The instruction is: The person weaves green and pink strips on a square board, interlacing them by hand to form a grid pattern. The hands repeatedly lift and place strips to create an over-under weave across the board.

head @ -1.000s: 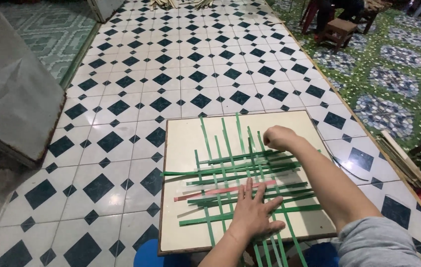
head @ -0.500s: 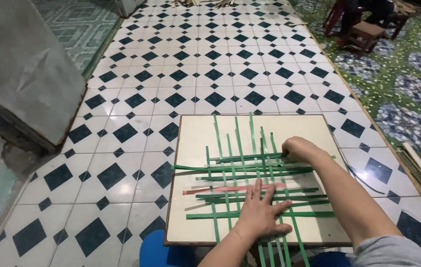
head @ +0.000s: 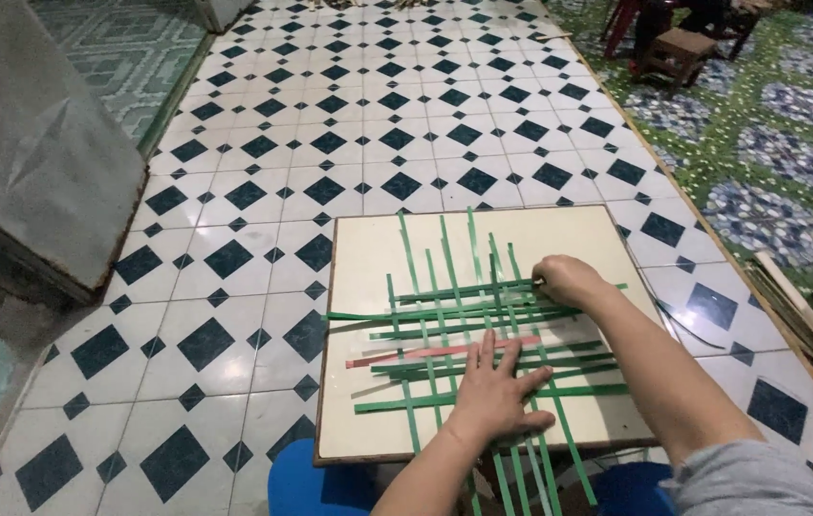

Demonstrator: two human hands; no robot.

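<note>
Green strips half-woven on the board

Green strips (head: pixel 464 315) lie crossed on the cream board (head: pixel 368 258), centre frame, with one pink strip (head: pixel 425 352). My left hand (head: pixel 497 392) presses flat, fingers spread, at the lower middle. My right hand (head: pixel 567 279) pinches a crosswise strip's end, nearer the mat's right edge. Tiled floor (head: pixel 263 182) surrounds.

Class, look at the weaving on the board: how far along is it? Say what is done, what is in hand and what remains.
Done: several green strips cross over and under on the pale board, with one pink strip among them. In hand: the left hand lies flat on the weave while the right hand pinches a crosswise strip. Left: the weave is loose and gappy, with long unwoven ends.
</note>
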